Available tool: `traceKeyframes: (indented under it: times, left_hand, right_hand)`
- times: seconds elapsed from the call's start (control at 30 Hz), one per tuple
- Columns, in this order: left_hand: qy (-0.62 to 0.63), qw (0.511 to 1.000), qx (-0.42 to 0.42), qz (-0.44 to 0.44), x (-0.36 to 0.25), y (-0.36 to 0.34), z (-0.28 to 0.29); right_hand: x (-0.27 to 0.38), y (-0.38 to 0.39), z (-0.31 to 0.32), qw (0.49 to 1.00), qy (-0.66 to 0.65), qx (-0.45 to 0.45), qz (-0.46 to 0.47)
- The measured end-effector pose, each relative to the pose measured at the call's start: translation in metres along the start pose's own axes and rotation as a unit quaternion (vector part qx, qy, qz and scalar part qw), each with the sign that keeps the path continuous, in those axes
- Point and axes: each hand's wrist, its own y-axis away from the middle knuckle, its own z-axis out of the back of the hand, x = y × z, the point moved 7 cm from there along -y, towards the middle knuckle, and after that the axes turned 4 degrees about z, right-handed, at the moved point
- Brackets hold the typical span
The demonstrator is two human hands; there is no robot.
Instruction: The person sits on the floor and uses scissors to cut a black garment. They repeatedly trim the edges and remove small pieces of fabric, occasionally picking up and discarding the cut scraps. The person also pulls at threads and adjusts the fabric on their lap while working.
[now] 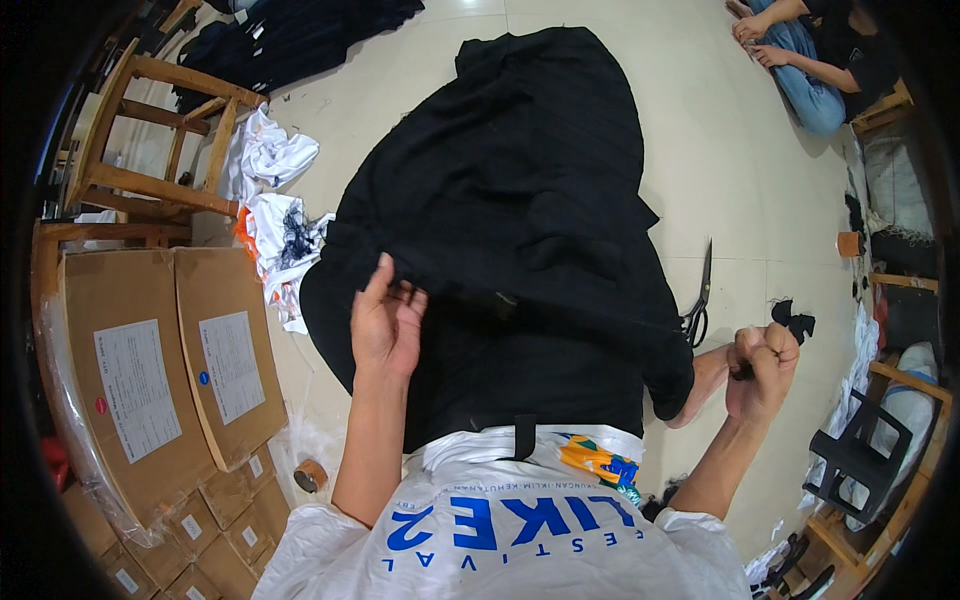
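A large black cloth garment [500, 200] lies spread over my lap and the floor in front of me. My left hand [388, 325] is at the garment's left side, palm turned inward, thumb up and fingers loosely curled apart from it; no object shows in it. Off the garment's right side, my right hand [763, 365] is raised and closed. A small dark bit shows at its fingers, too small to name. Black-handled scissors [700, 305] lie on the floor between the garment and that hand, with a black cloth scrap [793, 318] beyond.
Cardboard boxes [100, 280] and a wooden stool [165, 180] stand at left, beside crumpled white cloths [275, 165]. Dark garments [290, 40] lie at the far left. Another person [815, 70] sits far right. A black plastic frame [860, 445] and tape roll [850, 244] are at right.
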Motion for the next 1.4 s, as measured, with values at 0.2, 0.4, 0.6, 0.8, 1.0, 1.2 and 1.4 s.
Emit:
traceKeyframes:
  times: [0.2,0.4,0.6,0.8,1.0,1.2,1.4]
  left_hand:
    - [-0.022,0.981,0.029,-0.189,-0.064,0.003,-0.033]
    - [0.067,0.995,0.068,-0.019,-0.049,-0.003,-0.044]
    - [-0.356,0.934,-0.033,-0.024,-0.040,-0.010,-0.012]
    - [-0.665,0.740,-0.084,-0.054,-0.041,0.001,-0.003]
    - [-0.461,0.854,-0.120,-0.209,-0.115,0.000,-0.001]
    - [0.103,0.989,0.040,-0.098,-0.139,-0.029,0.016]
    - [0.119,0.988,0.034,-0.092,-0.121,-0.045,0.021]
  right_hand:
    - [-0.005,-0.017,0.045,0.994,-0.080,-0.057,-0.057]
    - [-0.002,-0.026,0.063,0.980,-0.176,-0.087,-0.043]
    - [0.031,-0.023,0.052,0.989,-0.130,-0.073,0.000]
    - [0.050,-0.022,0.045,0.996,-0.073,-0.055,-0.005]
    - [0.048,-0.034,0.049,0.995,-0.032,-0.096,0.015]
    - [0.009,-0.028,0.060,0.992,-0.073,-0.092,-0.034]
    - [-0.007,-0.046,0.104,0.968,-0.180,-0.158,-0.075]
